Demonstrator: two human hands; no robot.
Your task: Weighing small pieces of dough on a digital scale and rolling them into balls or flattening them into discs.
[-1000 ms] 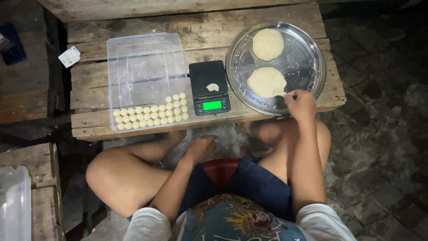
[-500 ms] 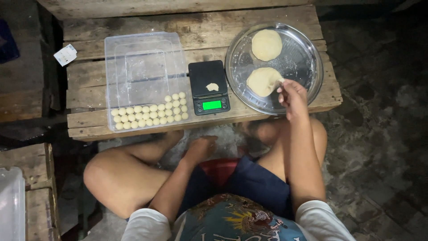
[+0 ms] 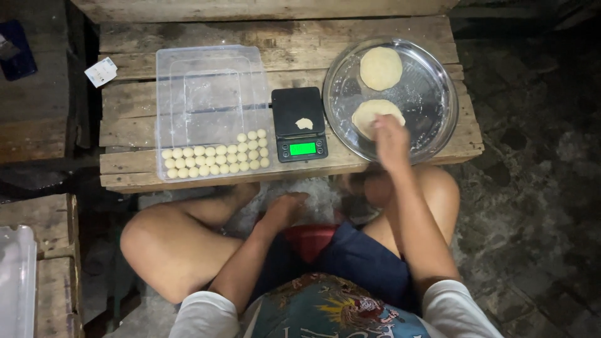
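Observation:
My right hand (image 3: 390, 141) reaches onto the round metal tray (image 3: 432, 94) and touches the near dough disc (image 3: 369, 112); whether it pinches dough cannot be told. A second flat dough disc (image 3: 380, 67) lies at the tray's far side. A small black scale (image 3: 300, 122) with a green display carries a little piece of dough (image 3: 304, 123). Left of it, a clear plastic box (image 3: 213, 94) holds several small dough balls (image 3: 216, 159) in rows along its near edge. My left hand (image 3: 289, 207) rests low between my knees, fingers loosely curled, holding nothing.
Everything stands on a low wooden plank table (image 3: 282, 44). A small white card (image 3: 100, 71) lies at its left edge. Another wooden bench with a clear container (image 3: 15, 275) sits at the lower left. Dark stone floor spreads to the right.
My right hand moved left from the tray's near right rim onto the near dough disc. My left hand stayed between my knees.

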